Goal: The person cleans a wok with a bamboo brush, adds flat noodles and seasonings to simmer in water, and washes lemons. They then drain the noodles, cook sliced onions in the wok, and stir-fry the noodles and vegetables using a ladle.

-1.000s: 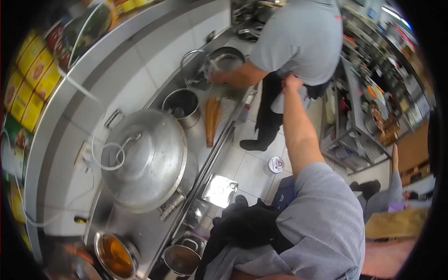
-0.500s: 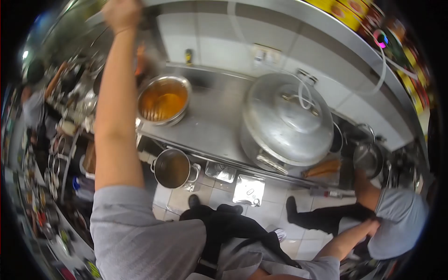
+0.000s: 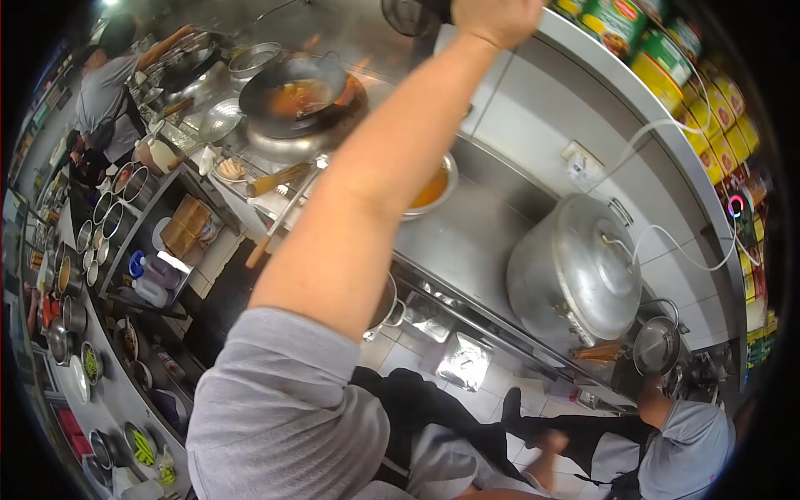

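My left hand (image 3: pixel 500 18) is raised at the top, against the near end of the metal shelf (image 3: pixel 575 37). Its fingers look curled, but the top edge of the view cuts them off and anything in them is hidden. Below that arm, a steel bowl (image 3: pixel 450 187) of orange liquid is partly covered. My right hand (image 3: pixel 547 450) hangs low by my body, small and blurred, its fingers unclear. On the left, a wok (image 3: pixel 258 108) with reddish-orange food sits over a burner with flames around it.
A big lidded aluminium pot (image 3: pixel 542 275) stands on the steel counter (image 3: pixel 467 242). Cans (image 3: pixel 658 71) line the shelf. One co-worker (image 3: pixel 687 450) is at lower right, another (image 3: pixel 108 100) at far left. A foil-covered tray (image 3: pixel 464 361) lies on the floor.
The view has swung left, bringing the wok and burner into sight. My left hand now appears further right, by the shelf's end. My right hand is closer to my body.
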The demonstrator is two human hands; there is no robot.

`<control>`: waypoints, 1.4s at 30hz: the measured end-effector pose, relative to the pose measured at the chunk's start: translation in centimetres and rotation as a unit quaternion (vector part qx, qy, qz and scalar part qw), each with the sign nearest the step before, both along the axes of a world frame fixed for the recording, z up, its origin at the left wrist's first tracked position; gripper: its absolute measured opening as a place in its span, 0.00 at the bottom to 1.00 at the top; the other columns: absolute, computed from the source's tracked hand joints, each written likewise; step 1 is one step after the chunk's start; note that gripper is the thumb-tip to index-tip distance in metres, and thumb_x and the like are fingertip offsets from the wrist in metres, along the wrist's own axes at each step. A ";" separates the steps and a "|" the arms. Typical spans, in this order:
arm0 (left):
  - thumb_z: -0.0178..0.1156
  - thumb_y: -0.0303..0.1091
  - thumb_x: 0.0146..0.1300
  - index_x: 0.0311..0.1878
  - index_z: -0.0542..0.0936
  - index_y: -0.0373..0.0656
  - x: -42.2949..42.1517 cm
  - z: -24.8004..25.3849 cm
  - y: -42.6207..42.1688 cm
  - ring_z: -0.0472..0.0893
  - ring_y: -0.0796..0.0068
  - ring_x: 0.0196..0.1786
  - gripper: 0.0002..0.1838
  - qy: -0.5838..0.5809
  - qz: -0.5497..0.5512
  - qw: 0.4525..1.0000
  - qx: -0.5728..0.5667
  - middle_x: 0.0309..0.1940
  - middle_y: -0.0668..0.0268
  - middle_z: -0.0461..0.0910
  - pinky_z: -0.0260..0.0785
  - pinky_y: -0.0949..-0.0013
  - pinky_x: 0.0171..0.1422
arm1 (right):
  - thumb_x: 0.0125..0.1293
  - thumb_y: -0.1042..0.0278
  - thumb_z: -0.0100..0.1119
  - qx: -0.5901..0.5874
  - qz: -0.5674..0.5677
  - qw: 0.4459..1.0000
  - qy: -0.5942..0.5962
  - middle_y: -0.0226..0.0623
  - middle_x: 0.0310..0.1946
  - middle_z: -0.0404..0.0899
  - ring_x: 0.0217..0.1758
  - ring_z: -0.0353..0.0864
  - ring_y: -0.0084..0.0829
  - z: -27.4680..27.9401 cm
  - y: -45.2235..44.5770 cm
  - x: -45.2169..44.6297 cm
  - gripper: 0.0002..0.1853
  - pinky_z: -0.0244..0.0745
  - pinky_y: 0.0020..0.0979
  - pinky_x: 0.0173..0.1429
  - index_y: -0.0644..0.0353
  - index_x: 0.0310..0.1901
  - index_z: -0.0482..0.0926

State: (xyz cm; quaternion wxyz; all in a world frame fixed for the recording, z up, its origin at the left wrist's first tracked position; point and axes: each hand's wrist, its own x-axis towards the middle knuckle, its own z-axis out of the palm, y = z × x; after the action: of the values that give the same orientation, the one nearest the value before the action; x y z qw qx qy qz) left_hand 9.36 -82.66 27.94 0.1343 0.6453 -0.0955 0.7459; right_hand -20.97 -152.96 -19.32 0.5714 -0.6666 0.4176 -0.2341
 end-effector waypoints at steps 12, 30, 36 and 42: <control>0.57 0.38 0.53 0.40 0.85 0.53 -2.8 0.5 2.7 0.81 0.67 0.50 0.13 0.280 -0.123 0.952 -0.009 0.41 0.66 0.85 0.61 0.62 0.64 | 0.70 0.61 0.50 0.050 0.417 0.870 0.258 0.39 0.30 0.77 0.23 0.77 0.31 -15.8 19.3 2.7 0.13 0.72 0.32 0.22 0.53 0.54 0.72; 0.57 0.33 0.53 0.33 0.80 0.47 -0.9 0.0 1.6 0.80 0.59 0.46 0.06 0.141 -0.082 0.986 0.021 0.37 0.64 0.83 0.69 0.53 0.48 | 0.61 0.67 0.59 -0.077 0.627 0.738 0.239 0.42 0.28 0.82 0.26 0.83 0.29 -12.7 33.8 -5.2 0.15 0.78 0.31 0.29 0.58 0.50 0.80; 0.58 0.33 0.55 0.36 0.79 0.47 -0.4 -0.8 1.9 0.80 0.57 0.40 0.06 0.038 -0.085 0.993 0.072 0.32 0.61 0.82 0.68 0.53 0.50 | 0.63 0.67 0.52 0.048 0.361 0.869 0.335 0.43 0.31 0.82 0.25 0.82 0.31 -10.5 30.3 -6.4 0.16 0.77 0.31 0.23 0.57 0.52 0.77; 0.56 0.33 0.57 0.43 0.79 0.48 0.3 -1.1 2.6 0.80 0.62 0.46 0.11 0.068 -0.086 0.990 0.089 0.39 0.65 0.82 0.65 0.57 0.57 | 0.59 0.62 0.55 -0.053 0.547 0.700 0.455 0.39 0.40 0.84 0.38 0.85 0.36 -14.4 31.1 -12.1 0.15 0.82 0.38 0.36 0.51 0.48 0.82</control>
State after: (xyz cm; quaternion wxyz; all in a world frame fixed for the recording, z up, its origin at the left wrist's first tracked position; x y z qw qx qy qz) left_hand 9.61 -80.07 26.79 0.1464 0.6930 -0.2074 0.6748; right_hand -33.07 -121.82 -33.69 0.3030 -0.8319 0.1757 0.4304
